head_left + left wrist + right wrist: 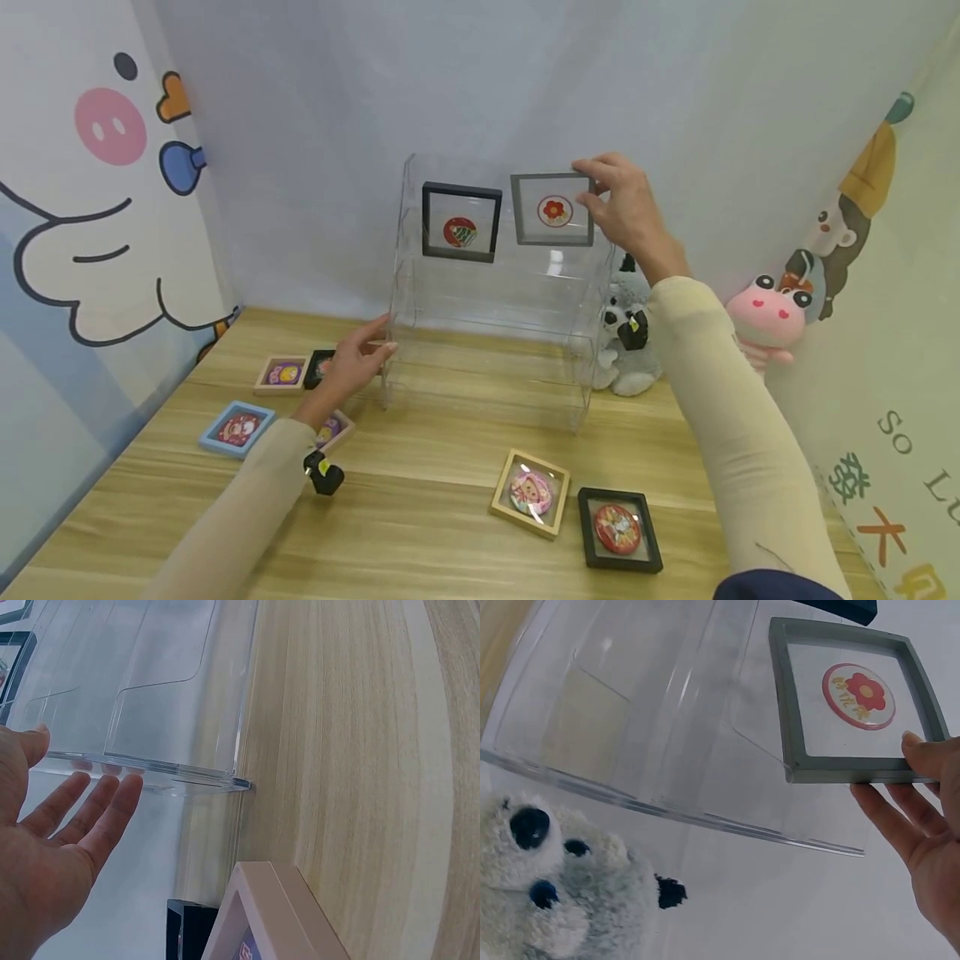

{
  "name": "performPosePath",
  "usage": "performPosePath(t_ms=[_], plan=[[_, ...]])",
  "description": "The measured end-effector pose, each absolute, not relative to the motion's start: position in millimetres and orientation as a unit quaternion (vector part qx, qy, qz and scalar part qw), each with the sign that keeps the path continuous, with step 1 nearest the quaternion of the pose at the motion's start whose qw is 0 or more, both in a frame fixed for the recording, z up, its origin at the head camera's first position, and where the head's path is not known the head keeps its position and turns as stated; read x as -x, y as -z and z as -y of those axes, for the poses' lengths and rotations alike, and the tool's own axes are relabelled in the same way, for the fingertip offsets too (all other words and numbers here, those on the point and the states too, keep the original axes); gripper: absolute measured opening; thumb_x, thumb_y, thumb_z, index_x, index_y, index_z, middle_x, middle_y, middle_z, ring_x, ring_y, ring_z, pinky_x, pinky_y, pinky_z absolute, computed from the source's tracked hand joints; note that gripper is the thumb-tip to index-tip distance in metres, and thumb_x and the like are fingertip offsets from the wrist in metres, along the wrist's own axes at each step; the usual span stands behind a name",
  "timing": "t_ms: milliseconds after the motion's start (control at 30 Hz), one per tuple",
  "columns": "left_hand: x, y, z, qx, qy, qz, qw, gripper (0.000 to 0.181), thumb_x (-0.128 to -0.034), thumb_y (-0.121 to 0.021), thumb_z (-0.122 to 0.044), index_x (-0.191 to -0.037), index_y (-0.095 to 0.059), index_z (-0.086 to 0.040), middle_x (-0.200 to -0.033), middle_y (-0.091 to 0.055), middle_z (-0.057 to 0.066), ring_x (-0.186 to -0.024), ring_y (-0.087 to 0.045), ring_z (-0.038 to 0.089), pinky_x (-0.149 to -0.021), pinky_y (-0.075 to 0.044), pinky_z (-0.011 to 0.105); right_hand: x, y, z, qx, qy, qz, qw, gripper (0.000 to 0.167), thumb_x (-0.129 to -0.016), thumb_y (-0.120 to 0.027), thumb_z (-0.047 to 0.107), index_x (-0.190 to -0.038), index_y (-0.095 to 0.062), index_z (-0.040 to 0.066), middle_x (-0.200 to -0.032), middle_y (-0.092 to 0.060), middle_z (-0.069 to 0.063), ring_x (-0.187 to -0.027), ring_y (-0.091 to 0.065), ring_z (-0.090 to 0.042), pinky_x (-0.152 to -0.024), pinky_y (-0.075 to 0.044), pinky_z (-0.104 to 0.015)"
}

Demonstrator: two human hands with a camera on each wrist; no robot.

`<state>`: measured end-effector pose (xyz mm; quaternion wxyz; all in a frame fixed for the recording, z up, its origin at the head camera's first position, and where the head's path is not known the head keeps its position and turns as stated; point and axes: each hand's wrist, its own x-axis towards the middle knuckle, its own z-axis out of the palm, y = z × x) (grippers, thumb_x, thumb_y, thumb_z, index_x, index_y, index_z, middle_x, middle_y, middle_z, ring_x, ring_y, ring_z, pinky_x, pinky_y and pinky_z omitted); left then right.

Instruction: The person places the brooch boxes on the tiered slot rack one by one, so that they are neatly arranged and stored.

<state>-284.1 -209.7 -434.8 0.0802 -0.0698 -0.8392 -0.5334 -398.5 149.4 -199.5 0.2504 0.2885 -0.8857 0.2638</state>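
The right hand point(626, 204) pinches the grey frame point(553, 210) by its right-hand edge, thumb on the front and other fingers against the side. That frame, with a red-flower disc inside, is at the top right of the clear stand point(491, 287) — whether it rests on the tier, I cannot tell. At the stand's top left, beside the grey frame but apart from it, leans a black-edged frame point(461, 221) with a red and green disc.

The left hand point(352, 362) is at the stand's left side, its fingers fairly straight and reaching to the clear edge, gripping no frame.

Left of the stand, on the worktop point(420, 517), lie a pale frame point(282, 374) with a purple and yellow badge, a small dark frame point(319, 365) partly behind the left hand, a blue frame point(237, 429), and another pale frame half hidden by the forearm. In front of the stand, toward its right, lie a tan frame point(531, 493) and a black frame point(619, 530) with a red disc. A grey plush toy point(630, 371) sits just right of the stand.
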Motion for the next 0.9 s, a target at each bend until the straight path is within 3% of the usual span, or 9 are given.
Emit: performPosePath(t_ms=[333, 633, 900], plan=[[285, 436, 208, 0.063, 0.536, 0.839, 0.072, 0.059, -0.1034, -0.055, -0.016, -0.157, -0.031, -0.010, -0.144, -0.046, 0.032, -0.121, -0.058, 0.047, -0.082, -0.062, 0.041, 405, 219, -156, -0.304, -0.255, 0.870, 0.292, 0.040, -0.091, -0.066, -0.006, -0.131, -0.064, -0.001, -0.124, -0.060, -0.023, -0.101, -0.065, -0.036, -0.095, -0.052, -0.048], [284, 434, 209, 0.063, 0.539, 0.837, 0.072, 0.060, -0.1031, -0.056, -0.017, -0.157, -0.031, -0.010, -0.145, -0.046, 0.032, -0.122, -0.057, 0.047, -0.084, -0.061, 0.043, 405, 238, -162, -0.281, -0.266, 0.875, 0.290, 0.041, -0.088, -0.071, -0.005, -0.128, -0.065, -0.002, -0.118, -0.061, -0.024, -0.099, -0.066, -0.039, -0.091, -0.055, -0.048], [283, 434, 208, 0.064, 0.536, 0.838, 0.077, 0.059, -0.1032, -0.056, -0.017, -0.157, -0.031, -0.009, -0.144, -0.047, 0.033, -0.121, -0.058, 0.047, -0.083, -0.061, 0.042, 400, 244, -158, -0.236, -0.281, 0.892, 0.262, 0.045, -0.090, -0.069, -0.004, -0.134, -0.061, 0.000, -0.124, -0.059, -0.023, -0.105, -0.065, -0.037, -0.089, -0.058, -0.044]])
